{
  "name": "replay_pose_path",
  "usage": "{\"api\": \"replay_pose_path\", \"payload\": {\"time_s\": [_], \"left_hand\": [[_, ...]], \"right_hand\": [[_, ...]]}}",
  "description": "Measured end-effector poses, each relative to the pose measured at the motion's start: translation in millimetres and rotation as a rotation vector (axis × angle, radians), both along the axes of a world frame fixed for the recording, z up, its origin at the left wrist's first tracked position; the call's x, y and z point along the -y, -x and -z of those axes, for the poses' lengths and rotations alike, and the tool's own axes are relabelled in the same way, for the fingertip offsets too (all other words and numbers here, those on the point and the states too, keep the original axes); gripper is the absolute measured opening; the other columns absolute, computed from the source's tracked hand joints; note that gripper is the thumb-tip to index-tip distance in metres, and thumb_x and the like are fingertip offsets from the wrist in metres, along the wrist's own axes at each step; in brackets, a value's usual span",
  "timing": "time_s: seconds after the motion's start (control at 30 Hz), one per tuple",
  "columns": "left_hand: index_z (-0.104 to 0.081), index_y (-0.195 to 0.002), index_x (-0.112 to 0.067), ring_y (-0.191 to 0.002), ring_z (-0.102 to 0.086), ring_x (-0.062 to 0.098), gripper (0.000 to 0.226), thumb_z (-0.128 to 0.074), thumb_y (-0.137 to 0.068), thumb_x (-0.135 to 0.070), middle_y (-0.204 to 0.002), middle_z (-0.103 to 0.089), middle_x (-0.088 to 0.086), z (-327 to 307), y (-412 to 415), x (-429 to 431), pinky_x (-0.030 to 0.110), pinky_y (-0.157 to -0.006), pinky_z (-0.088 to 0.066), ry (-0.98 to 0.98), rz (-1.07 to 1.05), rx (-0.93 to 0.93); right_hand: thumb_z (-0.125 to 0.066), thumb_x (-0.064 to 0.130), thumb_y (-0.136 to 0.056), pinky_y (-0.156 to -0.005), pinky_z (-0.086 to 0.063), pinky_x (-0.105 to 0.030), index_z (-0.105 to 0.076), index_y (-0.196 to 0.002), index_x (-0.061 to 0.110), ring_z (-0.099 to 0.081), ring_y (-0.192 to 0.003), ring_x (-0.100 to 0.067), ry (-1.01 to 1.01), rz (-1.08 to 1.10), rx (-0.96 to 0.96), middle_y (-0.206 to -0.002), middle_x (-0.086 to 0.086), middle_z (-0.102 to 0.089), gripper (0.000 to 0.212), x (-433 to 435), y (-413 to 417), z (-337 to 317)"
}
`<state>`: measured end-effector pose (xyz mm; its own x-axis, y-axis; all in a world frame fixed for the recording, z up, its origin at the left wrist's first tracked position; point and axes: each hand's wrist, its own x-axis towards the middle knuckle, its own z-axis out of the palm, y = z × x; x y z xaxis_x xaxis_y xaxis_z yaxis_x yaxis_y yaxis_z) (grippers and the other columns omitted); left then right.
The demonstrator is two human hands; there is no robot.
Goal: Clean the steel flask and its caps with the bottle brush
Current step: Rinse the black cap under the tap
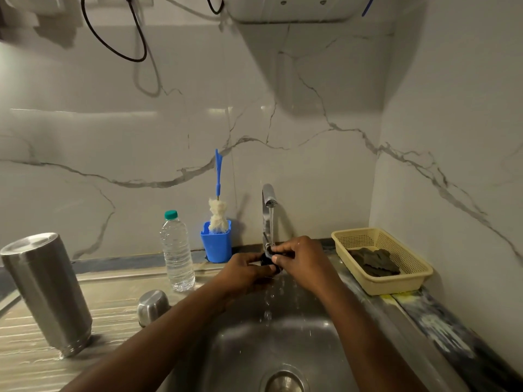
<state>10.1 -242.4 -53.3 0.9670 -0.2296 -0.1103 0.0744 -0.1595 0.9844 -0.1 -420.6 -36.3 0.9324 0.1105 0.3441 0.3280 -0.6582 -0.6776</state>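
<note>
Both hands meet over the sink under the running tap [269,199]. My left hand [243,271] and my right hand [300,258] together grip a small black cap [267,260], mostly hidden by the fingers, with water falling past it. The steel flask [46,292] stands upside down on the drainboard at the far left. A steel cup-shaped cap [152,306] sits mouth down nearer the sink. The bottle brush [217,210], blue handle and white bristles, stands in a blue holder [216,246] against the wall.
A clear plastic water bottle [177,253] with a green lid stands between the flask and the blue holder. A yellow basket [396,281] holding a dark scrub pad sits on the ledge at right. The sink basin [311,349] with its drain lies below the hands.
</note>
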Motion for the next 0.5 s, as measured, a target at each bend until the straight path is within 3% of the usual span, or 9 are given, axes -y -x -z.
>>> {"api": "replay_pose_path", "payload": {"time_s": [0.1, 0.17, 0.27, 0.37, 0.43, 0.5], "left_hand": [[-0.075, -0.120, -0.018, -0.111, -0.075, 0.034, 0.025, -0.076, -0.095, -0.013, -0.110, -0.080, 0.015, 0.3, 0.1, 0.3, 0.047, -0.098, -0.062, 0.008, -0.016, 0.004], [-0.074, -0.124, -0.015, -0.110, -0.076, 0.032, 0.029, -0.077, -0.095, -0.015, -0.110, -0.080, 0.014, -0.1, -0.4, 0.0, 0.047, -0.098, -0.062, 0.006, -0.013, 0.001], [-0.074, -0.121, -0.012, -0.110, -0.076, 0.032, 0.027, -0.076, -0.096, -0.018, -0.109, -0.080, 0.014, 0.3, -0.4, -1.7, 0.046, -0.098, -0.062, 0.025, -0.017, -0.009], [-0.074, -0.119, -0.007, -0.109, -0.075, 0.035, 0.026, -0.074, -0.097, -0.020, -0.108, -0.080, 0.017, 1.2, -0.8, -4.0, 0.047, -0.096, -0.063, 0.041, -0.036, -0.007], [-0.073, -0.122, -0.006, -0.108, -0.076, 0.034, 0.029, -0.076, -0.096, -0.019, -0.109, -0.079, 0.017, 2.0, -0.2, -5.0, 0.046, -0.094, -0.063, 0.045, -0.054, 0.001], [-0.072, -0.125, -0.009, -0.107, -0.076, 0.032, 0.032, -0.078, -0.094, -0.017, -0.109, -0.079, 0.016, 2.9, 0.2, -5.3, 0.043, -0.091, -0.064, 0.040, -0.065, 0.013]], "right_hand": [[-0.080, 0.026, -0.091, -0.064, -0.042, -0.002, -0.081, -0.110, 0.026, -0.061, -0.080, 0.005, 0.011, 0.040, 0.042, -0.110, 0.006, -0.079, 0.019, 0.7, 0.6, -1.6], [-0.080, 0.024, -0.090, -0.069, -0.041, -0.005, -0.080, -0.106, 0.027, -0.063, -0.084, 0.004, 0.009, 0.046, 0.054, -0.110, 0.007, -0.078, 0.016, 0.9, 0.6, -2.3], [-0.070, 0.025, -0.098, -0.082, -0.042, -0.006, -0.073, -0.128, 0.027, -0.065, -0.106, -0.001, 0.028, -0.027, 0.030, -0.129, 0.006, -0.072, 0.030, -1.7, 2.2, -1.0], [-0.057, 0.027, -0.106, -0.103, -0.040, -0.019, -0.061, -0.144, 0.028, -0.057, -0.133, -0.010, 0.115, -0.051, 0.026, -0.146, 0.008, -0.061, 0.039, -6.2, 3.9, 1.8], [-0.059, 0.026, -0.105, -0.101, -0.043, -0.020, -0.065, -0.139, 0.025, -0.062, -0.125, -0.011, 0.123, -0.034, 0.050, -0.140, 0.005, -0.067, 0.035, -7.7, 3.7, 0.8], [-0.068, 0.024, -0.099, -0.092, -0.052, -0.020, -0.077, -0.120, 0.022, -0.070, -0.105, -0.009, 0.072, 0.004, 0.087, -0.120, 0.002, -0.076, 0.022, -6.4, 3.3, -2.2]]}}
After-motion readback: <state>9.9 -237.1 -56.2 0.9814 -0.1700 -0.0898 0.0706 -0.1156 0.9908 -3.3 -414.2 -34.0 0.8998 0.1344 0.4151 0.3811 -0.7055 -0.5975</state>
